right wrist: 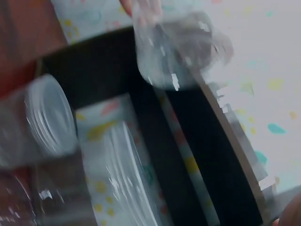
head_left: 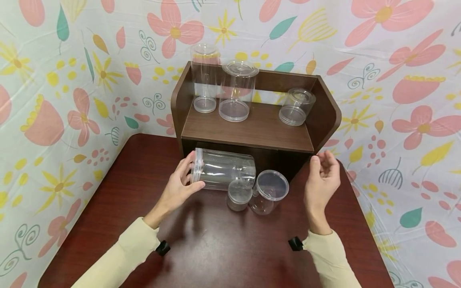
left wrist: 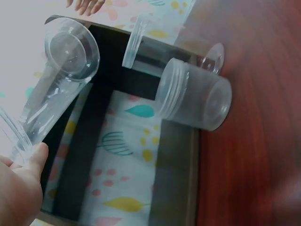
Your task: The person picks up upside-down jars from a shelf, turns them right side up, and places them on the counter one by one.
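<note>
My left hand grips a large clear jar around its ridged lid end, with the thumb in front. The jar lies on its side in the air, its base toward the right. In the left wrist view the thumb presses on that clear jar at the left edge. My right hand is raised by the shelf's right front corner, fingers loosely curled, with nothing in it. A small lidded jar and a wider lidded jar stand on the table just below the held jar's base.
A dark brown shelf unit stands at the back of the reddish-brown table. On its top board are a tall narrow jar, a wide jar and, at the right, a short jar. Flowered cloth hangs behind.
</note>
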{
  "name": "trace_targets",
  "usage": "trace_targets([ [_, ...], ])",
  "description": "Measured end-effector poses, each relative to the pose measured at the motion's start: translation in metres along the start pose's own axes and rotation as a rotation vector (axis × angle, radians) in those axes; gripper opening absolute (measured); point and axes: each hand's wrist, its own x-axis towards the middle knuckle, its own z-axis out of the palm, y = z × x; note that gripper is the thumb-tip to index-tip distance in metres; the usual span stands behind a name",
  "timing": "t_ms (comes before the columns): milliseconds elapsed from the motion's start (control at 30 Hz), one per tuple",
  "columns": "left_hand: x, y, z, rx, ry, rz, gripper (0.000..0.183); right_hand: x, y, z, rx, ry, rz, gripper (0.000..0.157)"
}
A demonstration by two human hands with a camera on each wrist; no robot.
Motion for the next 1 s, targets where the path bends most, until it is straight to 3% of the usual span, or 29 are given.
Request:
trace_targets([
  [100, 0.003, 0.006, -0.006, 0.030, 0.013, 0.005, 0.093, 0.012, -0.006, 0.002, -0.070, 0.032, -0.017, 0.037],
  [233, 0.007, 0.015, -0.013, 0.087, 0.035, 0.018, 0.095, 0.021, -0.014, 0.007, -0.149, 0.005, -0.033, 0.040],
  [400, 0.012, 0.027, -0.020, 0.168, 0.057, 0.029, 0.098, 0.032, -0.009, 0.012, -0.211, -0.016, -0.044, 0.036],
  [567, 0.016, 0.041, -0.026, 0.317, 0.078, 0.051, 0.100, 0.038, -0.005, 0.017, -0.245, -0.045, -0.097, 0.028],
  [700, 0.017, 0.050, -0.030, 0.433, 0.092, 0.077, 0.101, 0.046, 0.009, 0.016, -0.291, -0.042, -0.117, 0.022],
  [1000, 0.020, 0.064, -0.031, 0.570, 0.097, 0.099, 0.103, 0.062, 0.042, 0.008, -0.365, -0.039, -0.137, 0.018],
])
